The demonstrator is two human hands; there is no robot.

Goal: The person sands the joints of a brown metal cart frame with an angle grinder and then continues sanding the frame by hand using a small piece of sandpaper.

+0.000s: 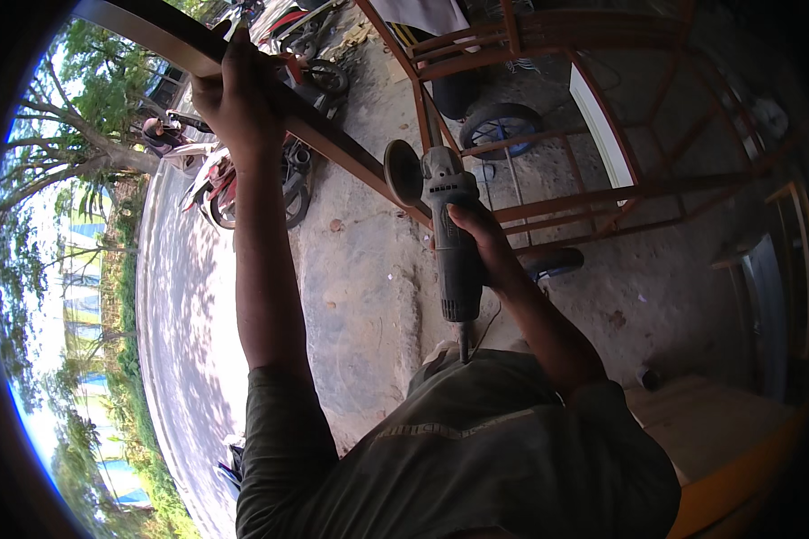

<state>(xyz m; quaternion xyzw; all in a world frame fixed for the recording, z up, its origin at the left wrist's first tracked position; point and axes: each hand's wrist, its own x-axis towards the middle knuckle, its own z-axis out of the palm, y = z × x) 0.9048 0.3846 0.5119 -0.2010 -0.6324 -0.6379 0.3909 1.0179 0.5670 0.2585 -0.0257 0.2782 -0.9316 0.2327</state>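
The right hand (478, 232) grips a grey-black cylindrical angle grinder (456, 260), its round tan disc (404, 173) beside a long brown metal bar (342, 154); whether they touch is hard to tell. Well apart, up and left, the left hand (243, 106) clasps the bar.

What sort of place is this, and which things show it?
Probably a roadside metal workshop: the right hand grips an angle grinder, a reddish-brown frame stands nearby, and motorcycles are parked outdoors.
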